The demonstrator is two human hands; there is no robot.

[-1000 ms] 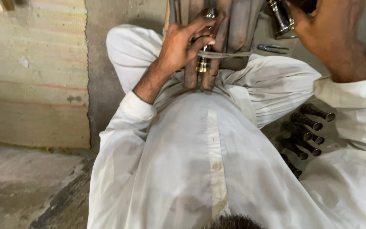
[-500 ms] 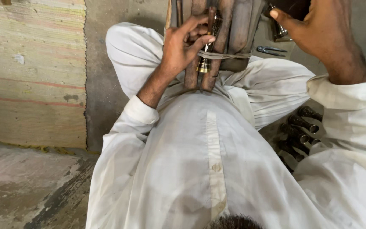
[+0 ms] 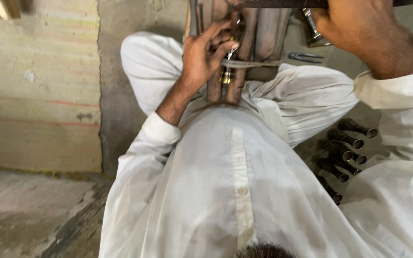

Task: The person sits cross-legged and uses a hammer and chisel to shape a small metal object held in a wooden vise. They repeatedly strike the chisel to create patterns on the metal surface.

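Both hands barely shift: left hand (image 3: pixel 206 52) stays pinched on the brass fitting (image 3: pixel 226 75). Right hand (image 3: pixel 359 31) keeps its clamp on the metal cylinder (image 3: pixel 311 29), now nearer the brown workpiece (image 3: pixel 259 33).

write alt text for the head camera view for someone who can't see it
A seated person in white clothes grips a brown metal workpiece between the knees, left hand on a small brass fitting, right hand holding a shiny metal cylinder. Dark metal tubes lie on the floor at the right.
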